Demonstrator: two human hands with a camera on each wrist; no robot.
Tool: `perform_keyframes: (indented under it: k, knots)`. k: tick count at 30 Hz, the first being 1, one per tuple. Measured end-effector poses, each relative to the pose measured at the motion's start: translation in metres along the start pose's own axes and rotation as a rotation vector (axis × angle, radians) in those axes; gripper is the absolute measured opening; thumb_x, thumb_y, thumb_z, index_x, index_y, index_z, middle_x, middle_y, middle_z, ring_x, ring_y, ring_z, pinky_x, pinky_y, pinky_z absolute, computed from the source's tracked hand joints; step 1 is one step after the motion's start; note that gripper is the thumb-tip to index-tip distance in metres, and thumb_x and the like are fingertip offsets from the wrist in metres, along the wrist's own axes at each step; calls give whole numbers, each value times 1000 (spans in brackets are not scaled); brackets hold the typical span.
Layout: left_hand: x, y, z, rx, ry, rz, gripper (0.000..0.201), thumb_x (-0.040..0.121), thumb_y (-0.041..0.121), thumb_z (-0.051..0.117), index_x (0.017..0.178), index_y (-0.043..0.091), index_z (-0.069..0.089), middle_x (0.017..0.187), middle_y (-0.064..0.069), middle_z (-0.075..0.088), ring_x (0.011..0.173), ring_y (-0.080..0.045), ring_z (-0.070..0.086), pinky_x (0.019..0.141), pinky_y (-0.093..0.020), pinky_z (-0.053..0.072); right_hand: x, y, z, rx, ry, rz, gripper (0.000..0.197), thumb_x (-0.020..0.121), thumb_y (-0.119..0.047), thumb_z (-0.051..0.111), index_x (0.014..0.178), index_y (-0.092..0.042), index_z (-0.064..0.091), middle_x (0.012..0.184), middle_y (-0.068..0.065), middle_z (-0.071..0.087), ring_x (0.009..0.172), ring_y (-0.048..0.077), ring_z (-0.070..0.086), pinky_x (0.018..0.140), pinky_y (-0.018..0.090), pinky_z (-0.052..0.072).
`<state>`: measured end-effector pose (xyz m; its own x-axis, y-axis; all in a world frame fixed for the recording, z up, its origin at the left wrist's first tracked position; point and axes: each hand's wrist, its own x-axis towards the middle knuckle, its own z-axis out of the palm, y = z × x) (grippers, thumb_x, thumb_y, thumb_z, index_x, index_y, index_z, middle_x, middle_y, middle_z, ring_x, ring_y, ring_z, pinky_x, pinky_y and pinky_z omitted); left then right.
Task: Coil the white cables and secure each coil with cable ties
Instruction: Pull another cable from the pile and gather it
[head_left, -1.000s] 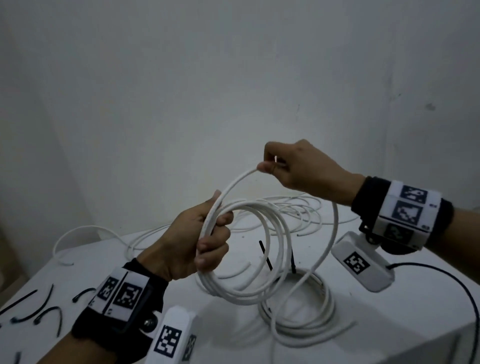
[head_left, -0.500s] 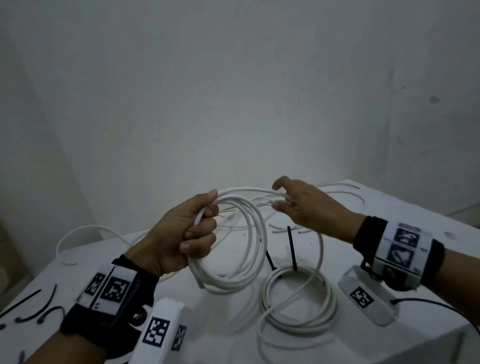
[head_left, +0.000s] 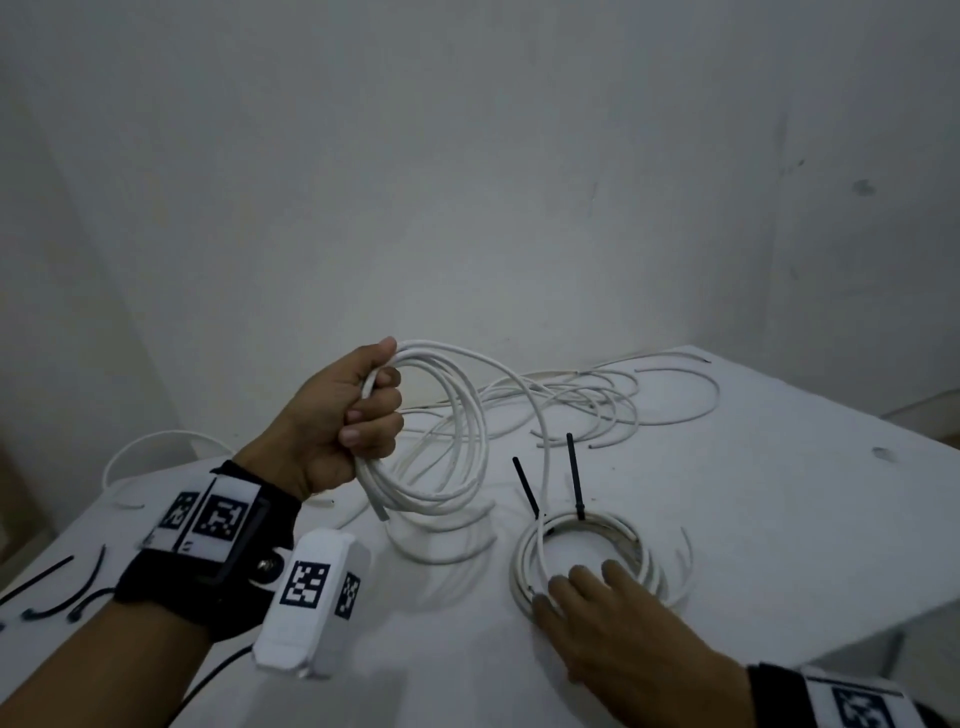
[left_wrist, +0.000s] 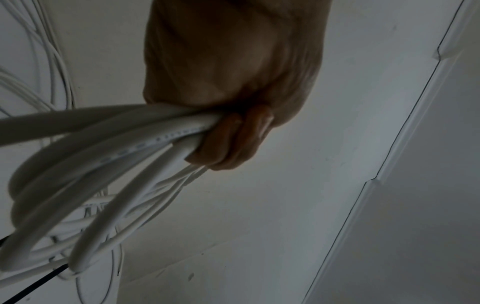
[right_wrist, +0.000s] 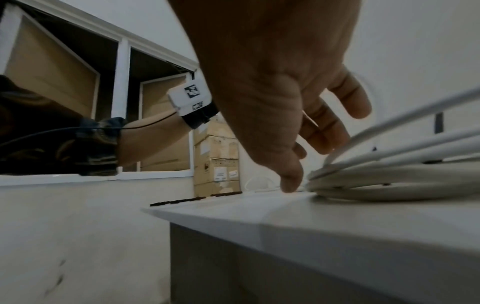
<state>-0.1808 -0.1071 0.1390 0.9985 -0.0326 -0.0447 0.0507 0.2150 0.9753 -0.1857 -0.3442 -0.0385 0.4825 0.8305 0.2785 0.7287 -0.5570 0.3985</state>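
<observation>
Above the table's (head_left: 779, 519) left half, a half-wound white cable coil (head_left: 441, 467) is clenched in the left hand (head_left: 337, 431). Near the front edge, a tied coil (head_left: 587, 551) is touched by the right hand's (head_left: 613, 618) extended fingers. From the left wrist, cable loops (left_wrist: 103, 154) are seen gripped by curled fingers (left_wrist: 233, 144). From the right wrist, relaxed fingers (right_wrist: 324, 127) are seen resting on the tied coil (right_wrist: 389, 181).

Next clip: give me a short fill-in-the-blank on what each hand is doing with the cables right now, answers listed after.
1. The left hand grips a bundle of white cable loops, held ____ the table.
2. The right hand reaches with straight fingers to the near rim of the ____ coil lying on the table.
3. Two black cable ties stick ____ from that coil's far side.
4. Spare black cable ties lie at the table's ____ edge.

Answers: above; tied; up; left
</observation>
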Motion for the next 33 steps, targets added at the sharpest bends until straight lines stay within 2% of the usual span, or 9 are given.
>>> perform_keyframes:
  k: [4,7,13,17,20,23,26,29,33]
  knots:
    - [-4,4,-5,-16,4,10,33,83,41,49,64,19,34,31,7,23,20,-6,22,31,-16,15,-5,27,7,49,-19,93,42,43,-57,74,64,-21,65,56,-2,55,48,16,53,48,26,45]
    - [-5,7,-8,-34,8,21,34,86,40,47,64,19,34,31,7,23,20,-6,22,30,-16,17,-10,41,7,50,54,43,18,63,-42,56,55,-27,56,52,-7,52,45,13,52,46,23,40]
    - [1,5,-5,-35,13,27,39,95,41,41,63,19,35,32,7,23,22,-7,22,31,-17,17,-1,49,-21,211,276,36,20,88,-37,43,73,-27,50,63,-11,56,47,11,48,49,23,39]
    - [4,-1,10,25,-6,22,36,88,43,48,64,19,36,33,6,23,23,-7,22,30,-15,18,16,49,-54,262,323,-212,25,100,-36,29,85,-24,46,67,-6,55,53,13,50,44,25,38]
    - [5,-12,26,178,-6,17,40,93,43,46,65,19,36,38,4,23,26,-9,23,32,-15,17,34,49,-96,347,416,-296,12,96,-33,41,90,-23,41,68,-1,55,54,18,51,41,27,40]
    - [0,-27,43,362,-27,67,38,98,33,46,65,13,45,43,0,32,34,-12,29,40,-20,21,56,61,-132,466,485,-275,12,90,-26,50,99,-20,56,74,2,64,55,21,56,43,30,44]
    - [-6,-36,48,442,-104,98,36,99,25,47,67,6,49,46,-5,49,38,-15,40,41,-22,28,77,76,-146,446,498,-218,20,87,-25,43,87,-13,58,65,2,59,52,17,47,47,31,40]
    - [-9,-35,46,268,-235,-10,42,87,45,54,63,11,48,45,-12,51,32,-19,40,38,-23,27,87,92,-149,511,525,-72,33,94,-37,38,83,-11,56,52,-5,44,46,12,38,48,21,30]
    - [-11,-31,47,28,-285,-70,41,88,41,47,60,12,43,34,-7,39,27,-16,34,33,-20,32,86,109,-141,689,460,94,30,98,-28,47,80,-7,59,48,-9,47,50,-1,47,52,13,34]
